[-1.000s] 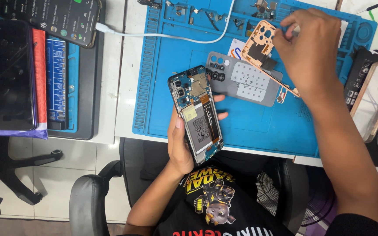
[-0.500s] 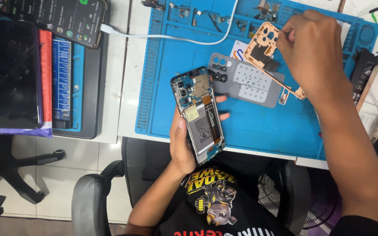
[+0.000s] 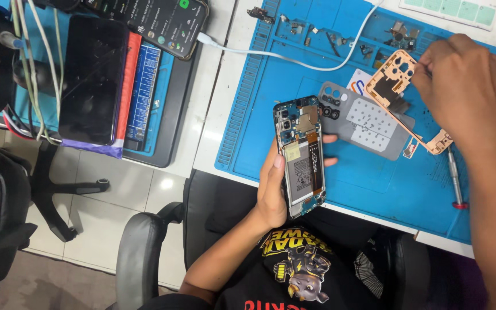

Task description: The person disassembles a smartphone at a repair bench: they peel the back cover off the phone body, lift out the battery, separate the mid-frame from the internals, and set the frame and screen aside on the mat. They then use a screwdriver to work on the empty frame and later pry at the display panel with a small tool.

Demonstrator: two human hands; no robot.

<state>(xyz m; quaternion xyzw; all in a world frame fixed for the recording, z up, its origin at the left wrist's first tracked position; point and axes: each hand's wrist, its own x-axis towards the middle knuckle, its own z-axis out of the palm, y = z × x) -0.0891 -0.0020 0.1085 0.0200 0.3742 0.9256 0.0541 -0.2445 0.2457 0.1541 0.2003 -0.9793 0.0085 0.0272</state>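
On the blue repair mat [image 3: 294, 74] the grey back cover [image 3: 368, 129] lies already off and the copper-coloured inner frame [image 3: 400, 86] is lifted out, pinched by the right hand [image 3: 466, 92], while the left hand [image 3: 274, 183] grips the opened phone [image 3: 299, 155], its battery and boards exposed, above the mat's near edge.

Person with bare forearms wearing a black T-shirt [image 3: 294, 275] printed with a yellow-and-grey cartoon figure and red lettering.
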